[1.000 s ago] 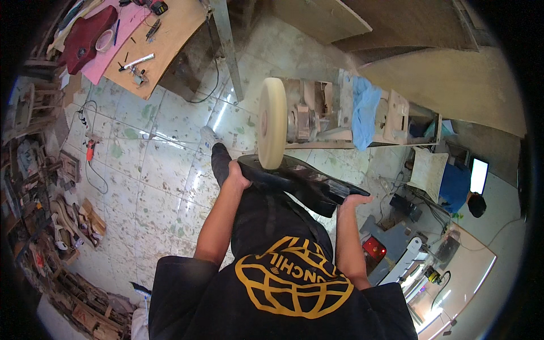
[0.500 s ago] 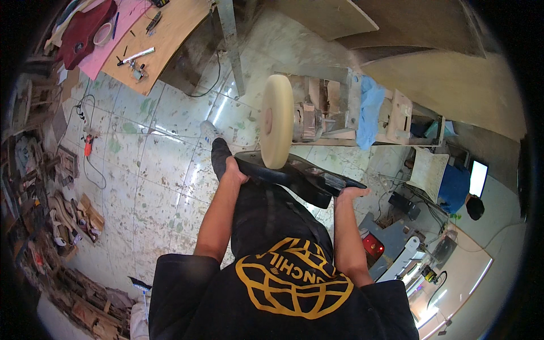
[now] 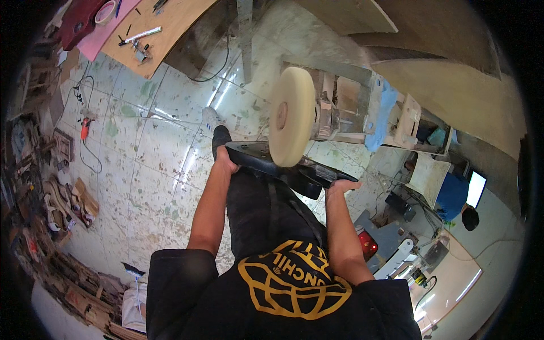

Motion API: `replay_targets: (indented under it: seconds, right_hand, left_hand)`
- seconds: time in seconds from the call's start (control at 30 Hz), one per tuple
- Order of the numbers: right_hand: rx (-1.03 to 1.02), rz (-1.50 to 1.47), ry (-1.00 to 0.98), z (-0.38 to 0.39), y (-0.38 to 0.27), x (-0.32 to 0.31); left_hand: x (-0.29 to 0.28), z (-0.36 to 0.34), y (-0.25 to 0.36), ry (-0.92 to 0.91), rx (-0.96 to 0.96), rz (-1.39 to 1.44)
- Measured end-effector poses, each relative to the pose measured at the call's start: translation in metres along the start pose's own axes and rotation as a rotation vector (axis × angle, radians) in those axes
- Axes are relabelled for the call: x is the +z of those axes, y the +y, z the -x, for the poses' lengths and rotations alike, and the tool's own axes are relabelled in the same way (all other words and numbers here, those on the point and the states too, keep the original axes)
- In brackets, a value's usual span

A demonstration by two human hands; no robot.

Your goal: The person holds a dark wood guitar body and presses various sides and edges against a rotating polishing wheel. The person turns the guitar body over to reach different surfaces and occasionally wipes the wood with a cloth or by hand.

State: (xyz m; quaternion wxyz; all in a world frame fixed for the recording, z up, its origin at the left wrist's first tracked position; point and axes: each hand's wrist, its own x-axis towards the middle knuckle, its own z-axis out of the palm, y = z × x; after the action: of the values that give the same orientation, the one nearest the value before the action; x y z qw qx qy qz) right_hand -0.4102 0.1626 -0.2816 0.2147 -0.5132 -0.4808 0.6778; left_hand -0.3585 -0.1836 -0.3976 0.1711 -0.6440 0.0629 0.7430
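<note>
While both hands hold it, the black board (image 3: 283,167) touches the round wheel (image 3: 291,117).
Left hand (image 3: 225,164) at 9 o'clock, right hand (image 3: 340,186) at 3, fingers pinching its ends; best kept level, pressed gently.

A small rectangular lit screen (image 3: 474,190), glowing white, stands tilted at the far right, just beside a blue boxy object (image 3: 451,195). No packages, labels or signs can be made out elsewhere — the clutter is too small to tell.
</note>
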Motion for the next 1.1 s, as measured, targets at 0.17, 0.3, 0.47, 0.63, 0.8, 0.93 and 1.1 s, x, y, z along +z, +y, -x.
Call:
replay_targets:
  seconds: [0.17,0.3,0.47,0.63,0.8,0.93,1.1]
  right_hand:
    - [-0.006,0.06,-0.034,-0.004,0.015,-0.002]
    - [0.042,0.019,0.005,0.012,0.022,0.007]
    - [0.09,0.046,0.069,0.056,0.014,0.038]
    - [0.111,-0.035,-0.025,0.035,0.035,0.018]
    - [0.023,0.016,-0.022,0.038,0.037,0.02]
    - [0.067,0.015,0.021,0.061,0.015,0.035]
    - [0.029,0.0,-0.038,0.036,0.005,0.014]
  left_hand:
    - [-0.005,0.0,0.008,-0.001,-0.013,-0.005]
    - [-0.021,-0.016,0.015,0.015,0.011,-0.035]
    - [-0.038,-0.035,0.024,0.039,-0.05,0.044]
    - [-0.046,-0.037,0.034,0.063,-0.096,0.025]
    - [-0.053,-0.032,0.038,-0.048,-0.079,0.025]
    - [-0.049,-0.018,0.034,-0.094,-0.07,0.023]
    - [-0.038,0.005,0.025,-0.179,-0.061,0.02]
